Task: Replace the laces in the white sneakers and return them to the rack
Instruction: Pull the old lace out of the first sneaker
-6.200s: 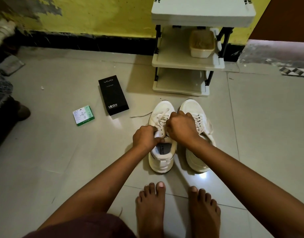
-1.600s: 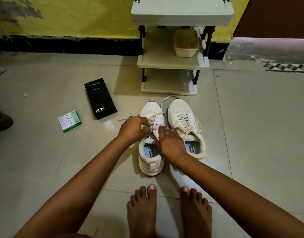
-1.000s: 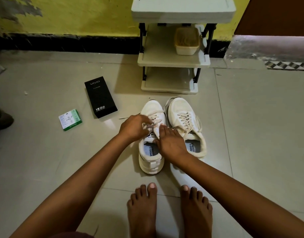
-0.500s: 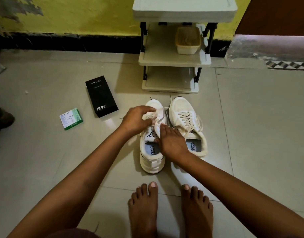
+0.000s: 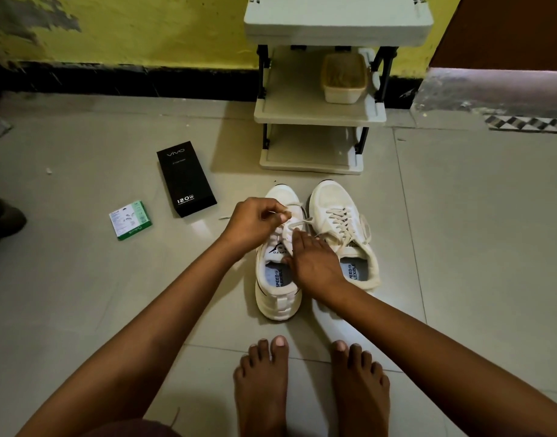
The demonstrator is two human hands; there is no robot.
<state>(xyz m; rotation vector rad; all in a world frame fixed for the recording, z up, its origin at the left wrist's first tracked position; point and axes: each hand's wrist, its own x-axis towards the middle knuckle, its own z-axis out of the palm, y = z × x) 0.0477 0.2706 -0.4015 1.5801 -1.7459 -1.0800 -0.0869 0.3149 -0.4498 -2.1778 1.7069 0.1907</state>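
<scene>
Two white sneakers stand side by side on the tiled floor, toes toward the rack. The right sneaker is laced. Over the left sneaker, my left hand pinches a white lace at the eyelets, fingers curled. My right hand rests on that shoe's tongue and right side, fingers pointing forward onto the lacing. A loose lace end trails left on the floor.
The white three-tier rack stands against the yellow wall, a cream tub on its middle shelf. A black phone box and a small green-white box lie to the left. My bare feet are near the shoes.
My left hand has drawn the lace up and slightly left over the left sneaker's eyelets. The right hand stays on the tongue. Both shoes keep their places.
</scene>
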